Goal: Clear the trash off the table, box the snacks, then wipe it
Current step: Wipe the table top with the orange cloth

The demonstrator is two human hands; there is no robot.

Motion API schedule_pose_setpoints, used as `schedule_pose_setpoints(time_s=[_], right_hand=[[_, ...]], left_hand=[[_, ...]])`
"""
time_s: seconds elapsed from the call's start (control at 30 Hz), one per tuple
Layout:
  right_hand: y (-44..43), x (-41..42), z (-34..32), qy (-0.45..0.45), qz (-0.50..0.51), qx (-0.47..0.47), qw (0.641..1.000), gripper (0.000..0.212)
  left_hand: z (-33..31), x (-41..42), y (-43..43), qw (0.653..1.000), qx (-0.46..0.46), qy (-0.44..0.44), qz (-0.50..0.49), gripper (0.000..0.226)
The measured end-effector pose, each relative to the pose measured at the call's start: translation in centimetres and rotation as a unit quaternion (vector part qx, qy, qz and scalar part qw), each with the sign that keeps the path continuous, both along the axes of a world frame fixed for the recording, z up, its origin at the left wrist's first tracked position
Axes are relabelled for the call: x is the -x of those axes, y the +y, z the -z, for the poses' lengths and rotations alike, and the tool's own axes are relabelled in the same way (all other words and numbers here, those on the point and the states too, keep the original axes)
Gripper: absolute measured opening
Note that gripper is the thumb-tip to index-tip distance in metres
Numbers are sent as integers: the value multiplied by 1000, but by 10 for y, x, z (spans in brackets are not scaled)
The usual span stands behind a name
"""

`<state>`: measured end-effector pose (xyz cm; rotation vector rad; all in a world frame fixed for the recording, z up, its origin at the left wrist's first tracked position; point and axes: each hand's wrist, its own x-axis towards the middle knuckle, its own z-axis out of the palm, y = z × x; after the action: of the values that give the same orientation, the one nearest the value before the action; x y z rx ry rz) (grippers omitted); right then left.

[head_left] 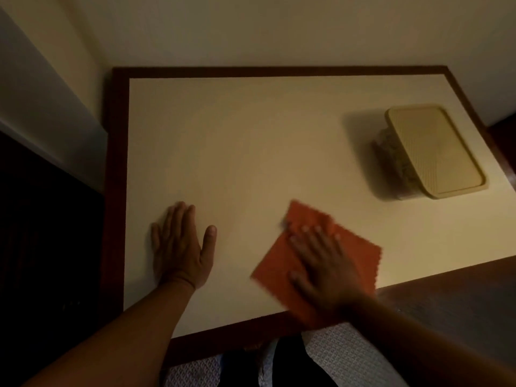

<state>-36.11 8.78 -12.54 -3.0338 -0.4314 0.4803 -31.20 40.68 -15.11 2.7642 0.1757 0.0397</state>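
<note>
Flat near the table's [251, 129] front edge, the orange cloth [282, 263] lies diamond-wise, one corner pointing away, right hand [324, 263] pressing it with spread fingers. Left hand [181, 247] rests flat, fingers together, thumb out. Lidded snack box [435, 152] sits far right.

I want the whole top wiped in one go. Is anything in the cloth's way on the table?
Only the lidded container, standing at the far right of the table, apart from the orange cloth under the right hand. The left hand lies flat at the near left. The rest looks bare.
</note>
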Motion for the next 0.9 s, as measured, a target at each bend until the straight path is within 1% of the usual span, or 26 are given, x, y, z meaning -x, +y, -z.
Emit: schedule_pose_setpoints(time_s=[0.07,0.13,0.17,0.2,0.27,0.37,0.43,0.63,0.7,0.8,0.83,0.9], right_hand=[[-13,-52,0,-18,89,-1,996,75],[6,-114,3,-32,155,-27,987,77],[22,-143,4,-33,173,-38,984,79],[43,-166,5,-33,175,-45,983,80],[90,-188,6,-33,136,-58,988,81],[147,-161,7,-27,10,-75,997,80],[159,-138,10,-23,-27,-84,996,79],[119,-97,10,-9,3,-84,996,77],[86,-85,7,-5,24,-81,996,76],[20,-72,3,-2,76,-67,995,76],[2,-68,2,-2,91,-61,994,77],[-38,-62,-1,-3,115,-52,992,76]], left_hand=[[1,-1,0,1000,-18,3,1,77],[2,-2,1,1000,-26,3,0,74],[3,-2,1,1000,-27,3,-1,72],[4,-2,1,1000,-25,4,-3,71],[4,-3,0,1000,-22,4,-9,70],[3,-4,0,1000,-26,8,-14,69],[2,-4,0,999,-29,15,-13,71],[2,2,6,999,-36,29,-16,71],[1,-1,3,999,-36,28,-27,72],[-11,-17,-30,997,-16,40,-61,68],[-16,-23,-45,997,-9,42,-57,64],[-25,-38,-86,999,13,32,-6,53]])
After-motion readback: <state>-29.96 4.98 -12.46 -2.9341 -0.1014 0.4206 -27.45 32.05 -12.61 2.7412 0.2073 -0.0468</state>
